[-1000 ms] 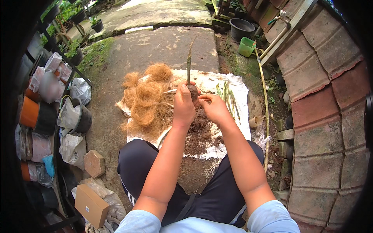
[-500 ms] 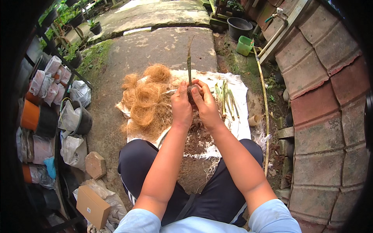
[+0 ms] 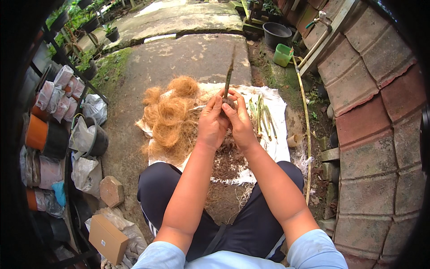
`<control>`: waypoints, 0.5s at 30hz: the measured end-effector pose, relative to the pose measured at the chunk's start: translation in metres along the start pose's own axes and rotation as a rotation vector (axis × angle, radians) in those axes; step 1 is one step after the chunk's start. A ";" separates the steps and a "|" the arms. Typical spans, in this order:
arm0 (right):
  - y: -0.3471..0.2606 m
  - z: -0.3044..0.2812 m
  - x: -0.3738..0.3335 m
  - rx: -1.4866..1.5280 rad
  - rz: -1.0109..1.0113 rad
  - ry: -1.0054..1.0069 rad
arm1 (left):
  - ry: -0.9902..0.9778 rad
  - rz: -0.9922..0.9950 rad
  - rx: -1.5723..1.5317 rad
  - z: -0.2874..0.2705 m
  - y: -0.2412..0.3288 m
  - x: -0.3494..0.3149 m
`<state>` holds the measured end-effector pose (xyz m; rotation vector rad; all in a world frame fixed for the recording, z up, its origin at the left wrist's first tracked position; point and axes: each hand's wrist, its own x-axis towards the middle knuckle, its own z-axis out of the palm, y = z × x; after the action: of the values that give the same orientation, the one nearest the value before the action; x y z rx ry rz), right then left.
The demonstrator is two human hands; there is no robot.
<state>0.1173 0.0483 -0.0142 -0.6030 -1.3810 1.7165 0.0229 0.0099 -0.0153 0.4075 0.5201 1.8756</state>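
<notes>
A: What are the hands doing?
B: The left hand (image 3: 213, 124) and right hand (image 3: 240, 124) are cupped close around a ball of soil (image 3: 228, 102). A long thin leaf (image 3: 229, 77) stands up from it, over the white sheet (image 3: 281, 145).
A: Anything around it or in the way?
B: Tangled brown fibre (image 3: 171, 117) lies on the left, loose green leaves (image 3: 265, 117) on the right, crumbled soil (image 3: 226, 163) below. The hands hide much of the ball, and the forearms (image 3: 189, 181) cross over the sheet.
A: Farther out?
B: At left, a cardboard box (image 3: 107, 240), a six-sided block (image 3: 111, 191) and an orange pot (image 3: 36, 132). Toward the top right, a black tub (image 3: 276, 34) near a green pot (image 3: 282, 55), and a long pole (image 3: 306, 123) beside the sheet.
A: And the ground?
B: Worn, stained concrete (image 3: 148, 58), with moss (image 3: 116, 66) at the upper left. Reddish-grey tiles (image 3: 367, 154) line the right side.
</notes>
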 end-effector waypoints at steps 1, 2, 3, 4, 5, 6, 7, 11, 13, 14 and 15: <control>-0.002 0.000 0.000 0.000 -0.004 0.006 | -0.018 -0.010 -0.042 0.000 0.001 0.000; -0.002 -0.001 -0.001 -0.038 0.014 -0.001 | -0.030 -0.009 -0.021 -0.001 0.002 -0.001; -0.001 -0.003 -0.001 -0.075 0.029 -0.006 | -0.046 -0.010 0.001 -0.003 0.003 -0.003; 0.000 -0.005 -0.001 -0.112 0.044 -0.010 | -0.062 -0.010 0.024 -0.004 0.004 -0.003; 0.002 -0.007 0.000 -0.178 -0.005 0.008 | -0.062 -0.014 0.022 -0.004 0.005 -0.002; 0.004 -0.005 0.002 -0.242 -0.050 0.020 | -0.057 -0.013 0.021 -0.008 0.005 -0.001; 0.006 -0.003 0.003 -0.306 -0.096 0.034 | -0.052 -0.013 0.020 -0.011 0.005 -0.001; 0.009 0.004 0.002 -0.124 -0.062 0.047 | -0.046 0.014 -0.013 -0.017 0.002 0.000; 0.010 0.004 0.004 -0.126 -0.122 0.038 | -0.005 0.052 -0.041 -0.013 -0.001 0.000; 0.012 0.005 0.004 -0.112 -0.136 0.041 | 0.011 0.054 -0.055 -0.011 -0.001 0.000; 0.012 0.006 0.005 -0.096 -0.148 0.042 | 0.030 0.058 -0.068 -0.008 -0.001 -0.001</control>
<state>0.1063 0.0484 -0.0233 -0.5716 -1.4481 1.5191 0.0196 0.0077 -0.0229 0.3533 0.4673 1.9516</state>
